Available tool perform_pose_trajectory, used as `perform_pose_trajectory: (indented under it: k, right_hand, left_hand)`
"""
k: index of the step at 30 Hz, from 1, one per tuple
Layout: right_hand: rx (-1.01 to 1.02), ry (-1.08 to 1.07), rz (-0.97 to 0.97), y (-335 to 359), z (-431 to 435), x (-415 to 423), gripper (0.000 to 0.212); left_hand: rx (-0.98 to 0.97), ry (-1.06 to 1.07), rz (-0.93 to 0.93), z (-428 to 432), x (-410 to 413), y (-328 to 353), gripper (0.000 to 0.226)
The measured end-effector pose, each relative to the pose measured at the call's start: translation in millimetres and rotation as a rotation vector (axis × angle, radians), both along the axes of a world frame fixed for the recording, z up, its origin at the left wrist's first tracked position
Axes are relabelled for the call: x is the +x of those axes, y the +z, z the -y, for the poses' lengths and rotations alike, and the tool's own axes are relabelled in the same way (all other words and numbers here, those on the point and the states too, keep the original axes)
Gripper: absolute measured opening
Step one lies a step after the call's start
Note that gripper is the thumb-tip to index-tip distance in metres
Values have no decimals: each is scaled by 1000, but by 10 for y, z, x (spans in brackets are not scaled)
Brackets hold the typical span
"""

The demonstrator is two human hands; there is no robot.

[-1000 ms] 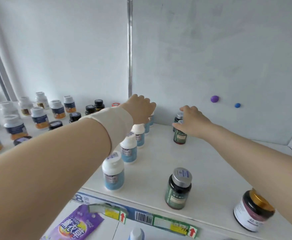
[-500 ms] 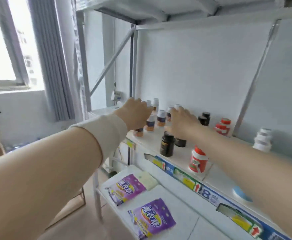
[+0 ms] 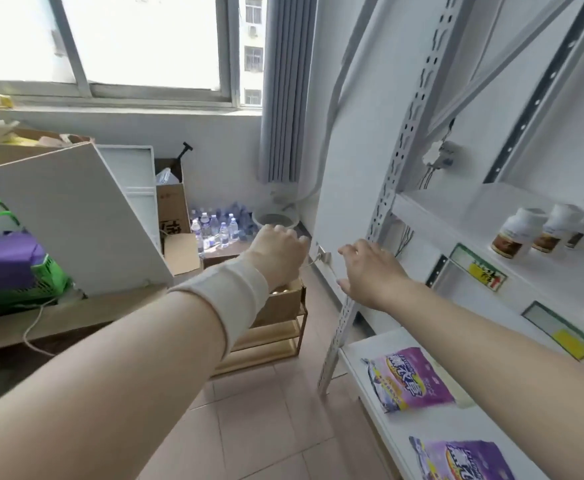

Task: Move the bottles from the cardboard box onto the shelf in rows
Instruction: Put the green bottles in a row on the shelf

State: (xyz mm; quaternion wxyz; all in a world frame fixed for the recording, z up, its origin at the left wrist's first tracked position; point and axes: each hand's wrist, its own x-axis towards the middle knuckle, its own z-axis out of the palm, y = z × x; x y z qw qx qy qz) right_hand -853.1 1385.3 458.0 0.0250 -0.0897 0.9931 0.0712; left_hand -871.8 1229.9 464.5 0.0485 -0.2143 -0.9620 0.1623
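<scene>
My left hand [image 3: 278, 252], with a white wrist wrap, hovers above a small open cardboard box [image 3: 280, 306]; its fingers are loosely curled and hold nothing. Gold bottle caps [image 3: 281, 290] show just inside the box, below my wrist. My right hand [image 3: 370, 271] is spread and holds nothing, in the air between the box and the shelf's perforated corner post [image 3: 380, 216]. On the white shelf [image 3: 463, 216] at right stands a row of white bottles with brown labels [image 3: 515, 233].
The box rests on a low wooden rack [image 3: 269, 344]. Purple bags [image 3: 408, 379] lie on the lower shelf board. A white board [image 3: 76, 216] leans on a cluttered bench at left. Water bottles [image 3: 214, 226] and cartons stand on the floor under the window.
The view has swung left from the shelf to the room. Both hands have left the bottles on the shelf and now reach out over the box and the floor.
</scene>
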Motion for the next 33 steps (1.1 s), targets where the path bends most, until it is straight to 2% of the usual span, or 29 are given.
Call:
perform_pose_trajectory:
  k: [10, 16, 23, 28, 33]
  right_hand:
    - [75, 119, 178, -1234, 272, -1826, 51]
    - [97, 136, 364, -1961, 325, -2802, 50]
    - [55, 86, 553, -2768, 604, -3791, 49]
    - [42, 4, 698, -3360, 704, -4288, 44]
    - [-11, -79, 808, -3728, 699, -4637, 49]
  left_hand:
    - [70, 168, 220, 485, -1680, -1292, 33]
    - [180, 297, 462, 618, -2379, -2114, 36]
    - [333, 468, 658, 1000, -3171, -2912, 45]
    - [537, 688, 856, 1231, -3816, -3543, 40]
    - [605, 785, 1055, 1172, -4210, -3921, 37]
